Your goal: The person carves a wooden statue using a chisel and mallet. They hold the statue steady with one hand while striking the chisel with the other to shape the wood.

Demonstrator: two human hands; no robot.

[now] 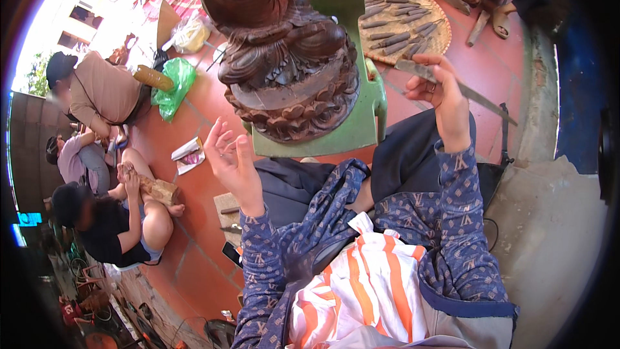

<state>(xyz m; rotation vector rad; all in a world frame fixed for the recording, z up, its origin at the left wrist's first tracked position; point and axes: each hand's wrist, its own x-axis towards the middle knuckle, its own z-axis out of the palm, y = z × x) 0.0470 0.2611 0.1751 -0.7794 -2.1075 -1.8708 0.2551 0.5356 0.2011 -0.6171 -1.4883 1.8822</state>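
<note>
In front of me a dark brown carved wooden statue (290, 52) of a seated figure on a petalled base stands on a green plastic chair (310, 148). Raised to the right of it, my right hand (445, 100) grips a long, flat, greyish metal strip (487, 106) that slants down to the right. The strip looks like a file, but its surface is too small to make out. My left hand (234, 161) is held up beside the lower left of the statue's base. Its fingers are apart and nothing is in it.
A round woven tray (439, 10) of several carving chisels lies at the upper right. A person (110, 220) holds a wooden block (158, 190) at the left. Another person (103, 90) sits near a green plastic bag (175, 84). A phone (231, 253) lies by my left knee.
</note>
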